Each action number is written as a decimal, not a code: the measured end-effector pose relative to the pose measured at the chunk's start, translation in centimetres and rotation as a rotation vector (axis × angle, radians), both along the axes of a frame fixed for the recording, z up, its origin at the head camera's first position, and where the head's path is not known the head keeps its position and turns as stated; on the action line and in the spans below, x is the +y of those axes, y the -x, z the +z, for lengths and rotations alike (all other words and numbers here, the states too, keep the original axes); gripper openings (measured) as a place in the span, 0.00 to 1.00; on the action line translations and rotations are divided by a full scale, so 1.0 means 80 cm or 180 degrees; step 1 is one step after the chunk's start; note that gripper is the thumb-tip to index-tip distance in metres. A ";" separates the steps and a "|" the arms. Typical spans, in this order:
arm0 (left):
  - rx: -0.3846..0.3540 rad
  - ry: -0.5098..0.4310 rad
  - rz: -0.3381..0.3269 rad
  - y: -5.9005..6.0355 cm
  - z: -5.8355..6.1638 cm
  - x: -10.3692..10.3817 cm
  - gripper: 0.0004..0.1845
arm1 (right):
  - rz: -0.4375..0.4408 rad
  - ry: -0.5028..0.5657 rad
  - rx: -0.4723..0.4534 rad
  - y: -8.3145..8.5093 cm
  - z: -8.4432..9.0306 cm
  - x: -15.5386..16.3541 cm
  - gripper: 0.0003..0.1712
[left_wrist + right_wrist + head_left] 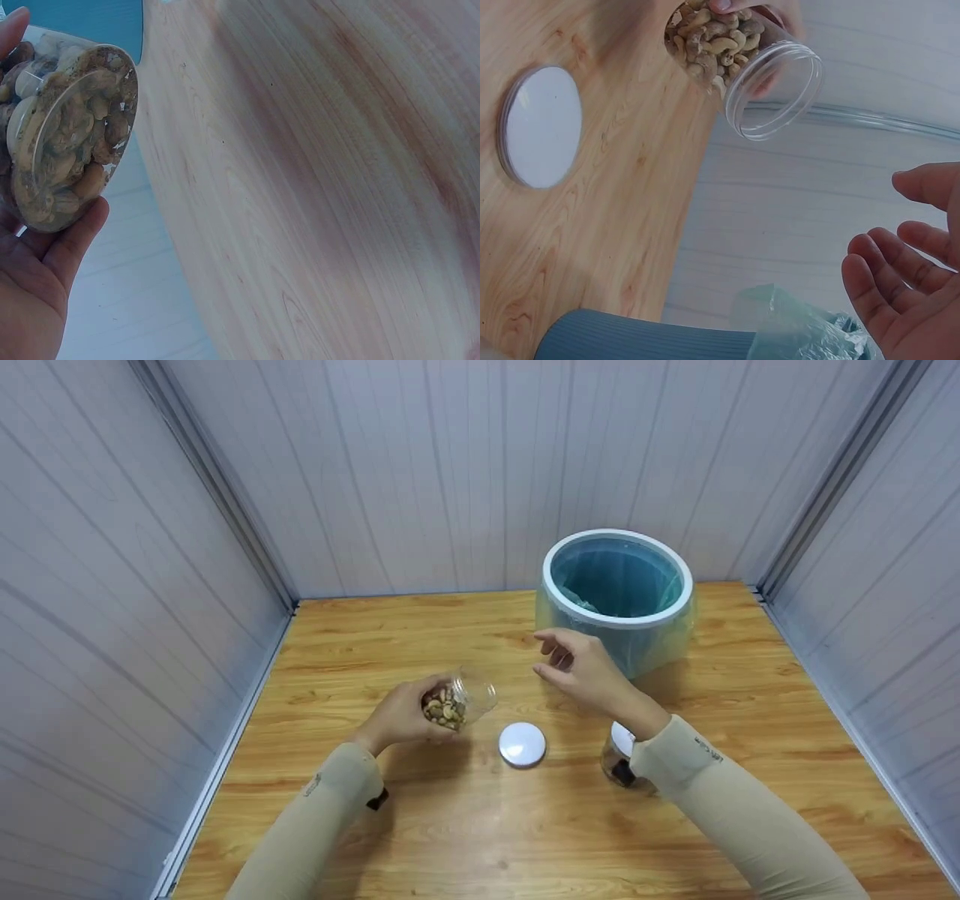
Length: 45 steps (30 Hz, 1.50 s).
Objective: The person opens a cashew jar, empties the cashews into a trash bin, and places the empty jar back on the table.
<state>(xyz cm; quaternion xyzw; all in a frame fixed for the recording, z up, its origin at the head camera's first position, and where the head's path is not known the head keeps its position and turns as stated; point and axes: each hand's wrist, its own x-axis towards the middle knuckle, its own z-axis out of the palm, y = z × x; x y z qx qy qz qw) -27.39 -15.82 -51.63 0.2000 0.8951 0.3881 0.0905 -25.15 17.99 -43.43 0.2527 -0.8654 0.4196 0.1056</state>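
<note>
My left hand point(401, 715) grips a clear plastic jar point(478, 694) around its body and holds it tilted over the table. The open mouth of the jar points up and to the right. Nuts, cashews point(722, 43) among them, lie toward its bottom, which the left wrist view shows close up. My right hand point(589, 669) hovers apart from the jar, in front of the bin, with loosely curved fingers and nothing in them. Between the two hands, nearer to me, a round white lid point(523, 745) lies flat on the table.
A blue bin point(649, 641) with a white rim and a greenish liner bag stands at the back right. Another clear jar with a white lid point(622, 739) sits partly hidden below my right forearm. Panel walls point(420, 472) enclose the wooden table point(360, 637) behind and at both sides.
</note>
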 end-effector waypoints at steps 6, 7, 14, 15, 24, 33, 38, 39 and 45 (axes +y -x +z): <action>0.0076 0.0054 -0.0026 0.001 0.002 -0.001 0.54 | -0.0010 -0.0040 0.0073 0.001 0.007 0.007 0.23; 0.0104 0.0068 -0.0029 0.001 0.002 -0.001 0.54 | -0.0011 -0.0049 0.0101 0.001 0.008 0.009 0.23; 0.0154 0.0067 -0.0041 0.002 0.001 0.000 0.53 | -0.0048 -0.0104 0.0175 0.004 0.018 0.019 0.23; 0.0159 0.0065 -0.0047 0.002 0.001 -0.001 0.53 | -0.0056 -0.0102 0.0166 0.004 0.019 0.021 0.24; 0.0160 0.0053 -0.0060 0.001 -0.001 -0.003 0.53 | -0.0149 -0.0091 0.0222 0.008 0.030 0.038 0.24; 0.0133 0.0063 -0.0051 0.003 0.000 -0.002 0.51 | -0.0272 -0.0084 0.0295 0.012 0.041 0.054 0.23; 0.0123 0.0070 -0.0073 0.003 0.001 -0.003 0.52 | -0.0366 -0.0092 0.0270 0.013 0.045 0.062 0.23; 0.0116 0.0063 -0.0071 0.003 0.002 -0.003 0.52 | -0.0380 -0.0095 0.0267 0.014 0.046 0.064 0.23; 0.0107 0.0033 -0.0064 0.003 0.002 -0.005 0.52 | -0.0438 -0.0084 0.0279 0.015 0.050 0.074 0.23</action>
